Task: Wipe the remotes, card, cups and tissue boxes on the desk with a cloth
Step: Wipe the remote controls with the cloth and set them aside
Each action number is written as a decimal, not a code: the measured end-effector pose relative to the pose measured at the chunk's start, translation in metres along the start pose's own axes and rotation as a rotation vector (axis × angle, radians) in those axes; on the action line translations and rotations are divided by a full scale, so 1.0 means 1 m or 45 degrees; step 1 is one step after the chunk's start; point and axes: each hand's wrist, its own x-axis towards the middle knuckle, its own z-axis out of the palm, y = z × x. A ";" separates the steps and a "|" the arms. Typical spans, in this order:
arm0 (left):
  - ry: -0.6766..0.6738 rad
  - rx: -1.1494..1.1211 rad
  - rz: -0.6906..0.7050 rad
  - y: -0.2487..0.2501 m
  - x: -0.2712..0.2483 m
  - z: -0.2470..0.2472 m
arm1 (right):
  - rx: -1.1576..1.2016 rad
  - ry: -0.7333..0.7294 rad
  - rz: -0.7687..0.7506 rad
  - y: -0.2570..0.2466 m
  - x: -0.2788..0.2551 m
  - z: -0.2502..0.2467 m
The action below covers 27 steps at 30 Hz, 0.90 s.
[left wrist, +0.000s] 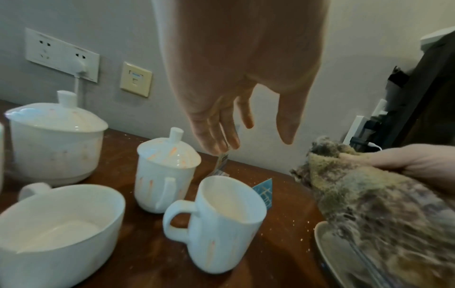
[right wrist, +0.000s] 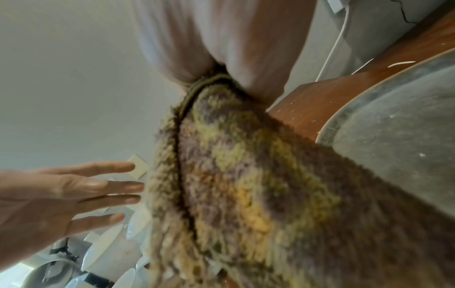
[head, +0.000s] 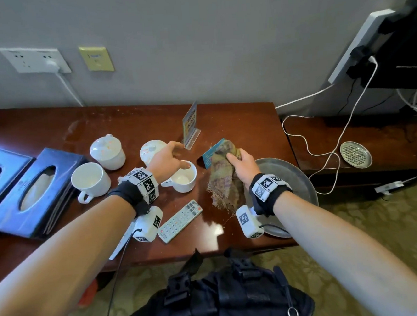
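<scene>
Right grip bunches the cloth over the blue card; left grip hangs open above the cups.

The right hand has its fingers curled round a yellow-brown cloth, whose top end lies on the blue card on the table; the cloth's frayed tail trails back under the wrist beside a grey plate. The left hand holds nothing, fingers straight and loose, above an open cup and reaching toward the upright card stand. Left of it sit a lidded cup, another lidded cup, a second open cup and two dark tissue boxes. Under that wrist lies a white remote.
</scene>
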 end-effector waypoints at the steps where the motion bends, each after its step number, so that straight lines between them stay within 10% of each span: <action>1: -0.014 0.041 0.000 -0.007 -0.003 0.000 | -0.030 0.008 -0.011 0.002 -0.002 0.003; 19: 0.083 0.295 -0.053 -0.095 -0.065 0.039 | -0.099 0.028 0.213 0.056 -0.035 0.037; 27: -0.138 0.659 -0.171 -0.126 -0.087 0.069 | -0.194 -0.072 0.261 0.077 -0.038 0.050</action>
